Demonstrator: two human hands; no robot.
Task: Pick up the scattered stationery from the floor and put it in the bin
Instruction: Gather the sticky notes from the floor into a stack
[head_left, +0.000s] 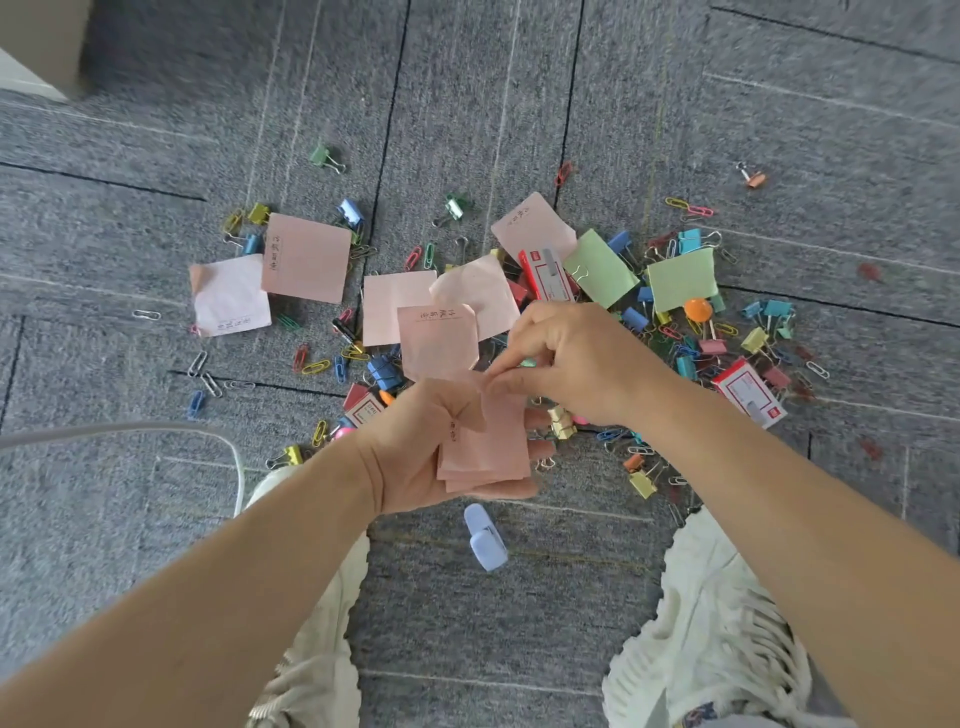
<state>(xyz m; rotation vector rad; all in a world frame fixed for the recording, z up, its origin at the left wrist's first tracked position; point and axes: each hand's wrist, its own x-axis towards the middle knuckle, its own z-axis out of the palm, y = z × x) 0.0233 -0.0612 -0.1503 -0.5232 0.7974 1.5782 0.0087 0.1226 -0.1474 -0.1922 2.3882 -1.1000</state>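
My left hand lies palm up and holds a small stack of pink sticky notes under its thumb. My right hand pinches the corner of another pink note just above that stack. Loose pink notes and green notes lie on the grey carpet among several coloured binder clips and paper clips. Red and white staple boxes lie in the heap. No bin is in view.
A pale blue clip-like item lies on the carpet between my knees. An orange pushpin sits at the right of the heap. A white curved rim or cable runs at the left. White fringed trousers frame the bottom.
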